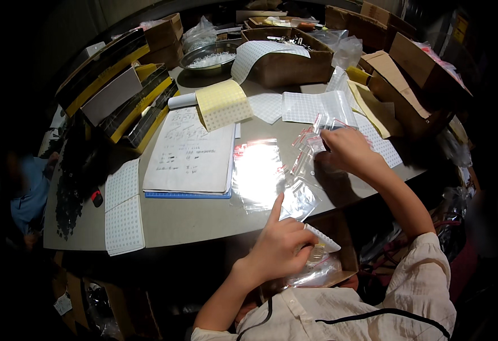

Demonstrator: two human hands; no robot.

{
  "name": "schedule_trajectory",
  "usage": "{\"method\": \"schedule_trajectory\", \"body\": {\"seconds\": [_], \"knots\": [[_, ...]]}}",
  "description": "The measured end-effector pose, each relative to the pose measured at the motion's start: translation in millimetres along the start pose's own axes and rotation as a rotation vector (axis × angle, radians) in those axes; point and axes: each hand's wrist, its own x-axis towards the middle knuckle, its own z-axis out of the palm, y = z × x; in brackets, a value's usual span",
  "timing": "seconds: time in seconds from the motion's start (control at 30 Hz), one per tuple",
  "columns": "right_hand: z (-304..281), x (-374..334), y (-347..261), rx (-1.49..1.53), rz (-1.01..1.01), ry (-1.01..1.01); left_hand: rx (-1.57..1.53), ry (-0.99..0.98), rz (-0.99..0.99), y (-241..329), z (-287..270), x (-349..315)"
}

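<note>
I have the left hand [283,245] at the near edge of the table [172,219], its index finger stretched out so the tip meets the clear bags [257,177] near their lower right corner; the other fingers curl inward, and I cannot tell from here whether they hold anything. The right hand [348,149] is farther out, over a loose heap of small bags [301,162] with red strips — its fingers bend downward, and whether they grip one I cannot make out.

The clear bags lie flat on the table, shining under the light, just right of the notebook [189,150]. A curling yellow sheet [224,105] covers the notebook's upper right part. On my left I see a folded label sheet [124,207], with a small red and black thing [96,198] beside it. Toward the back stands a metal bowl [187,69] of white bits, next to a cardboard box [288,69]. Below the near edge, close to the wearer's body, I see an open box [348,244] with plastic packets inside.
</note>
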Motion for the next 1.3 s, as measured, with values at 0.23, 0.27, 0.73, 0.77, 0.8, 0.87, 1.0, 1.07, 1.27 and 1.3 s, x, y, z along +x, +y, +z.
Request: {"method": "schedule_trajectory", "body": {"seconds": [0.23,0.27,0.73,0.77,0.8,0.87,1.0,1.07,1.27,1.3], "knots": [[-15,-8,-44,0.746,-0.434,-0.212,-0.072,-0.028,0.01,3,10,-5],[-18,-9,-50,0.715,-0.417,-0.277,-0.064,-0.039,0.009,1,12,-4],[5,-7,-33,0.036,-0.153,0.057,-0.005,0.044,-0.014,12,20,-15],[3,-6,-29,0.032,-0.143,0.077,-0.03,0.039,-0.007,12,22,-14],[-7,-6,-38,0.083,-0.132,0.048,-0.053,0.036,-0.009,12,24,-14],[-6,-4,-44,0.438,-0.313,-0.035,-0.074,0.021,-0.014,8,24,-14],[-16,-9,-72,0.743,-0.475,-0.209,-0.117,-0.013,-0.017,2,27,-11],[-15,-7,-82,0.695,-0.484,-0.23,-0.146,-0.01,-0.025,3,28,-11],[1,-13,-103,0.362,-0.502,-0.103,-0.129,0.034,-0.052,4,27,-15],[0,-16,-105,0.324,-0.498,-0.081,-0.081,0.055,-0.056,7,25,-17]]}}
